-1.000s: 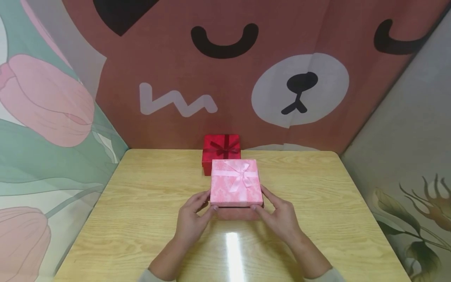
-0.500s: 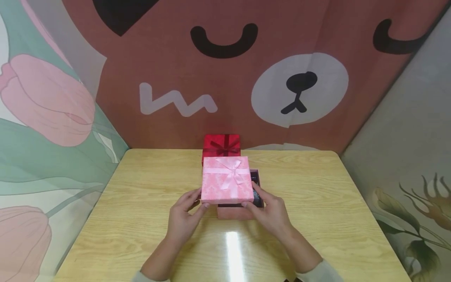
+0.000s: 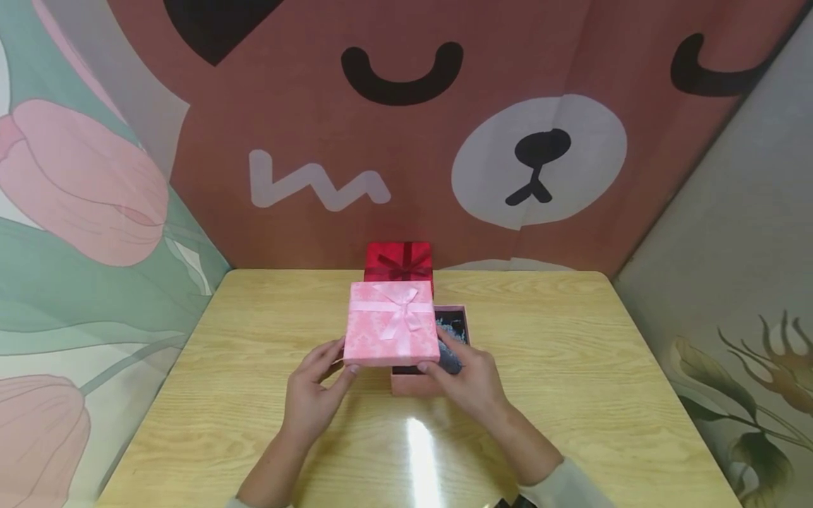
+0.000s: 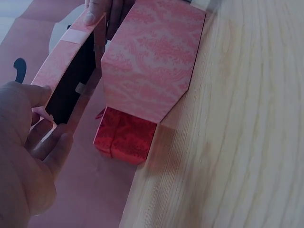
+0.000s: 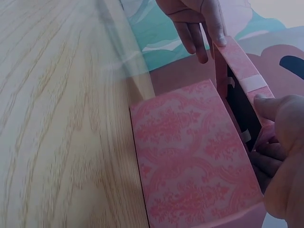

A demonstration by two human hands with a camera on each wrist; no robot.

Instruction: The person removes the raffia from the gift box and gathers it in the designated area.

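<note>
Between both hands, a pink box lid [image 3: 387, 328] with a ribbon bow is held above its pink box [image 3: 416, 384] and off to the left. My left hand [image 3: 311, 395] grips the lid's left front corner, thumb on the front edge. At the right front corner, my right hand [image 3: 473, 381] pinches the lid. The dark inside of the lid [image 4: 76, 80] shows in the left wrist view. Inside the uncovered right part of the box lies dark blue-grey, glittery content [image 3: 451, 353]; the lid hides the rest. The box's patterned side [image 5: 194, 152] fills the right wrist view.
A red gift box [image 3: 399, 261] with a dark red bow stands behind the pink one, partly hidden by the lid. All this is on a wooden table [image 3: 571, 381]. A bear-print backdrop [image 3: 305, 233] rises at the table's far edge.
The lid was over the box a second ago. Both hands have lifted it and moved it left, uncovering the right part of the box and its contents. The box has stayed put.
</note>
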